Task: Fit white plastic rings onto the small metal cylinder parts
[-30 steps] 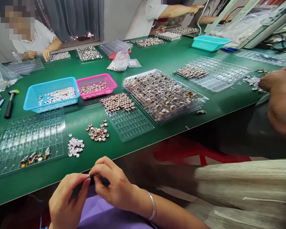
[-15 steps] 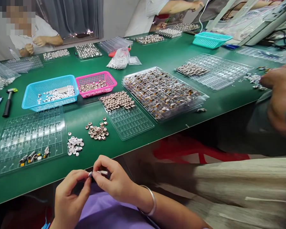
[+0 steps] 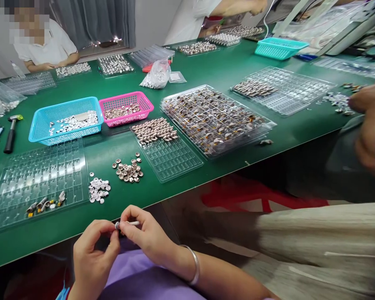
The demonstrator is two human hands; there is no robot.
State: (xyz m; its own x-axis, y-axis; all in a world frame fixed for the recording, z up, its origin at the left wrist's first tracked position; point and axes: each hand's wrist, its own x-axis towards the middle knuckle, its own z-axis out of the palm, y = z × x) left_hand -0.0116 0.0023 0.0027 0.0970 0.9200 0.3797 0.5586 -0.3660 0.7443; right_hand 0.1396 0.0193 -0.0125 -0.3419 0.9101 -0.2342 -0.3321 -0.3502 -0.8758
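My left hand (image 3: 92,258) and my right hand (image 3: 143,235) meet just below the near edge of the green table (image 3: 206,71). Both pinch one small silver cylindrical part (image 3: 126,224), fingertips closed on its two ends. A silver bangle (image 3: 194,264) sits on my right wrist. On the table just ahead lie a pile of small white caps (image 3: 98,191) and a pile of small brown rings (image 3: 128,171). To the left, a clear compartment tray (image 3: 34,179) holds a few finished pieces near its front corner.
A blue basket (image 3: 65,121) and a pink basket (image 3: 126,108) of parts stand behind the piles. Clear trays (image 3: 212,118) filled with parts cover the table's middle and right. A small hammer (image 3: 11,133) lies far left. Other people sit across and at the right.
My hands have shifted slightly up and apart, and the silver part between my fingertips now shows more clearly. The person across the table lowered their hands.
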